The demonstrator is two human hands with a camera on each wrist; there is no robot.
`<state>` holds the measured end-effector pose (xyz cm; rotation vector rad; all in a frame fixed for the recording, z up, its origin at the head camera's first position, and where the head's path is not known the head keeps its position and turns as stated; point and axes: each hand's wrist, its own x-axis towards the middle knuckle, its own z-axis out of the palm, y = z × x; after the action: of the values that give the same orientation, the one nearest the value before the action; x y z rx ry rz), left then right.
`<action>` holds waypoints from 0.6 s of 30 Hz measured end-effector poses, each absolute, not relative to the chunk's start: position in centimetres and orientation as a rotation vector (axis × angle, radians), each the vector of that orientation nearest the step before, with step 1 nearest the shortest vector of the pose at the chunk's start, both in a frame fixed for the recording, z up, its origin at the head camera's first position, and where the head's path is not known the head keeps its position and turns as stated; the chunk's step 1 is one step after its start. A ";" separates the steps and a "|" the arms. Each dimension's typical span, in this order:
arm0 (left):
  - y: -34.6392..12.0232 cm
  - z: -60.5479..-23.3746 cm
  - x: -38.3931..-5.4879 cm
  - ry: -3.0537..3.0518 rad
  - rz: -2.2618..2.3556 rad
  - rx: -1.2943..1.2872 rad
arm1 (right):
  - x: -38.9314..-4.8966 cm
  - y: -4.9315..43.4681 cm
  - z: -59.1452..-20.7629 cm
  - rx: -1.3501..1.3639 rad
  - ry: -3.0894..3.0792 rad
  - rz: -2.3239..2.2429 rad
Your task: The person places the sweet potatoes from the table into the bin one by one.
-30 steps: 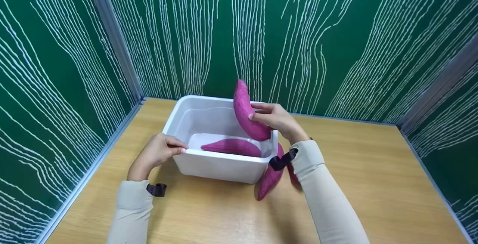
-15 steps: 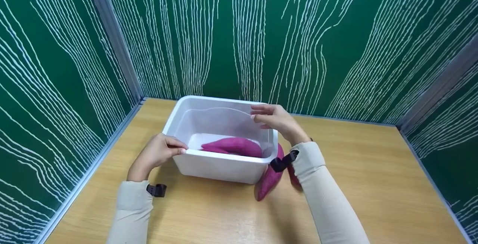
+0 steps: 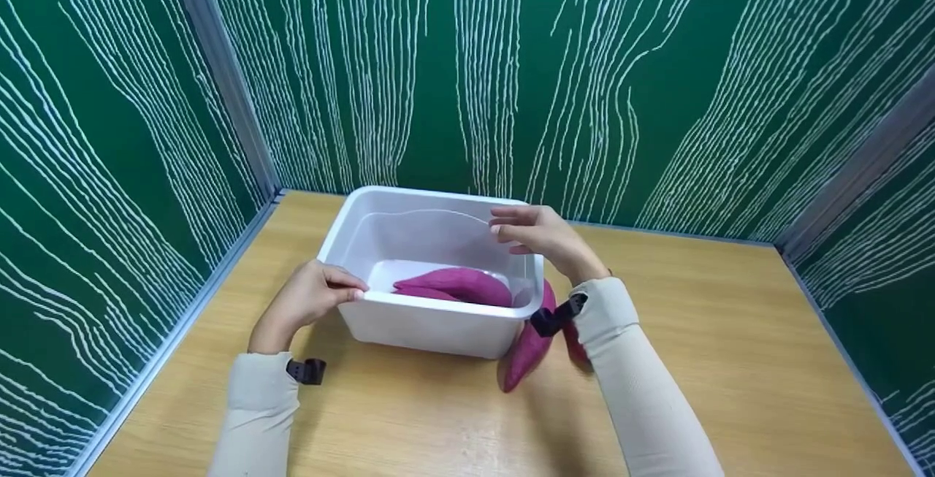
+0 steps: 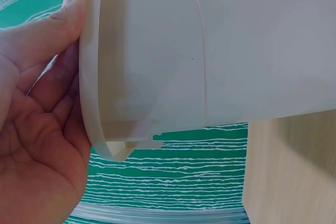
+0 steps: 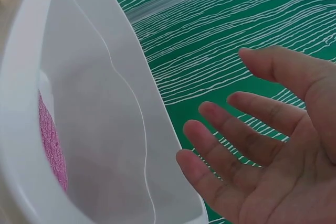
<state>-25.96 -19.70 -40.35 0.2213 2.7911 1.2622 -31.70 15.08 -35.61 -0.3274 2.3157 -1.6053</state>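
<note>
A white plastic tub (image 3: 431,329) stands on the table. Inside it lie two purple sweet potatoes, one curved sweet potato (image 3: 467,284) behind another (image 3: 425,292) that the front wall partly hides. At the tub's front left corner, my left hand (image 3: 310,298) pinches the rim, its thumb on one side in the left wrist view. My right hand (image 3: 546,239) hovers over the tub's right end, its spread, relaxed fingers (image 5: 231,129) holding nothing. Beside the tub's right wall, below my right wrist, is a sweet potato (image 3: 527,356); a further sweet potato (image 3: 575,349) is mostly hidden by the sleeve.
The wooden table (image 3: 730,345) extends right and forward of the tub. Green panels (image 3: 431,97) with wavy white lines rise behind and at both sides. Metal framing (image 3: 226,75) joins the panels at the back left corner.
My right hand let go of a sweet potato, which dropped into the tub next to the first one. The fingers opened. My left hand has stayed on the rim.
</note>
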 end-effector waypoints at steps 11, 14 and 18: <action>-19.6 -40.2 -25.9 2.782 1.257 0.191 | -31.5 15.5 -35.4 -0.307 2.348 -1.602; -19.6 -40.3 -25.9 2.787 1.257 0.192 | -31.4 15.7 -35.4 -0.300 2.338 -1.628; -19.7 -40.4 -25.9 2.807 1.244 0.233 | -31.3 16.0 -35.5 -0.283 2.341 -1.640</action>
<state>-25.90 -19.68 -40.37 0.2325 2.8068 1.2437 -31.32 16.01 -35.46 -0.2828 2.3415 -1.6401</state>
